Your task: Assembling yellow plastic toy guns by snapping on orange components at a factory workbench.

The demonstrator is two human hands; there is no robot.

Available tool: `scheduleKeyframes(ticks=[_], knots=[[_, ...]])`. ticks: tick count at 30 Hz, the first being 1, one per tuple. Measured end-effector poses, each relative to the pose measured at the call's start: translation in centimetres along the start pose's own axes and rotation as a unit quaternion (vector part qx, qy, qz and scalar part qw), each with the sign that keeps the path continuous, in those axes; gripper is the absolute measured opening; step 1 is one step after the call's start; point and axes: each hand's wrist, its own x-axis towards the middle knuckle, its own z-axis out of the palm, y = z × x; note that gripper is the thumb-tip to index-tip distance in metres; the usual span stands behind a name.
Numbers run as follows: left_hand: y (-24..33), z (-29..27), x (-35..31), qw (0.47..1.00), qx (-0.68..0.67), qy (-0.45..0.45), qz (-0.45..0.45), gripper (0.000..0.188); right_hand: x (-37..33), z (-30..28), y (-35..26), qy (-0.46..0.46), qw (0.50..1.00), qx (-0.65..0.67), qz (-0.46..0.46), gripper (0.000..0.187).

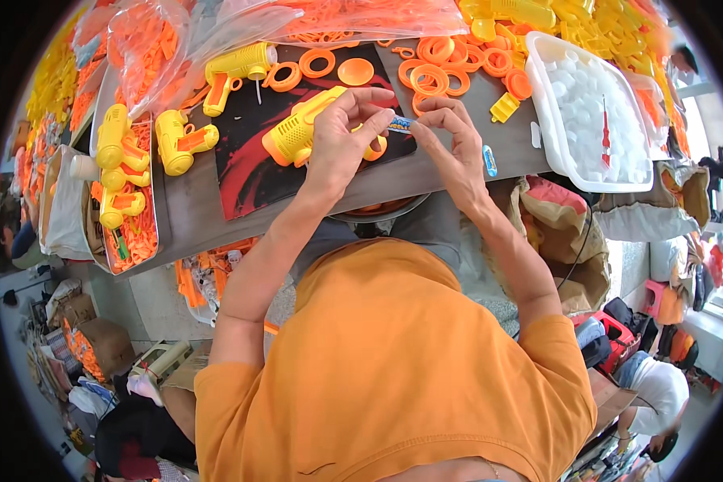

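Both hands are over the near middle of the table, holding a small blue and white sticker (400, 124) between them. My left hand (339, 145) pinches the sticker's left end with thumb and fingers. The thumb and forefinger of my right hand (451, 149) close on its right end. Under and beside the left hand lies a yellow toy gun body (296, 132) with slotted sides, partly hidden by that hand. It rests on a black and red mat (241, 173). Another blue sticker (490, 161) lies near the table's front edge, right of my right wrist.
More yellow toy guns (177, 143) lie to the left, some on a tray of orange parts (140, 217). A screwdriver with a red handle (606, 136) lies in a white bin (542, 104) of whitish caps. Orange rings (430, 78) and clear plastic bags (361, 20) cover the back.
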Motion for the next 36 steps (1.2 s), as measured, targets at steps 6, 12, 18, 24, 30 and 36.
scheduleKeyframes(ticks=[6,12,18,24,30,36], knots=[[0.4,-4.3,-1.5,0.931,0.286,0.101,0.202,0.019,1.3,0.4,0.2,-0.021,0.996,0.041,0.073,0.014],[0.2,-8.8,-0.7,0.851,0.439,0.117,0.263,0.025,3.9,0.6,1.1,-0.046,0.976,0.15,0.149,0.015],[-0.5,-8.5,0.1,0.818,0.515,0.097,0.238,0.024,6.4,1.2,1.3,-0.085,0.955,0.19,0.212,0.017],[-1.7,-8.9,0.1,0.856,0.444,0.113,0.24,0.022,8.1,2.0,1.9,-0.158,0.947,0.138,0.243,0.019],[-1.4,-8.6,0.2,0.856,0.447,0.113,0.235,0.022,9.3,4.3,2.5,-0.211,0.953,0.094,0.197,0.024],[-1.4,-8.5,-0.1,0.846,0.462,0.121,0.239,0.02,10.4,4.7,2.6,-0.274,0.94,0.072,0.192,0.026]])
